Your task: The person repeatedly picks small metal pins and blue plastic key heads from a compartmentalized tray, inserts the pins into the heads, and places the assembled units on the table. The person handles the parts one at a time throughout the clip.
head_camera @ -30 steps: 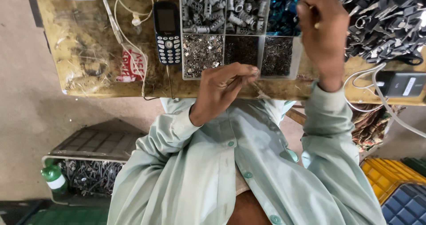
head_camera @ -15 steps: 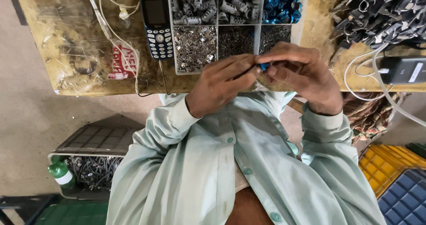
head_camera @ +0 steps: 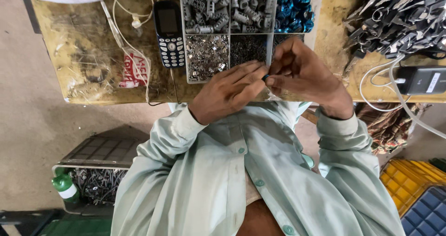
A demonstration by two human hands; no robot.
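While both hands meet, I see L hand [head_camera: 227,94] & R hand [head_camera: 302,73] fingers pinched on small blue part [head_camera: 265,78]; keep it over tray [head_camera: 228,40].

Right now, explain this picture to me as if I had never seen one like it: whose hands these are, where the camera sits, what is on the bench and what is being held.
The camera is worn on a person's head and looks straight down, so you see their own shirt and both hands. The left hand and right hand meet at the bench edge, fingertips pinching a small dark part between them; it is too small to identify. Behind them sits a divided tray with grey plugs, blue rings and small metal bits. Left of it lie a keypad phone and white earphones. A heap of dark metal pieces fills the bench's right end.
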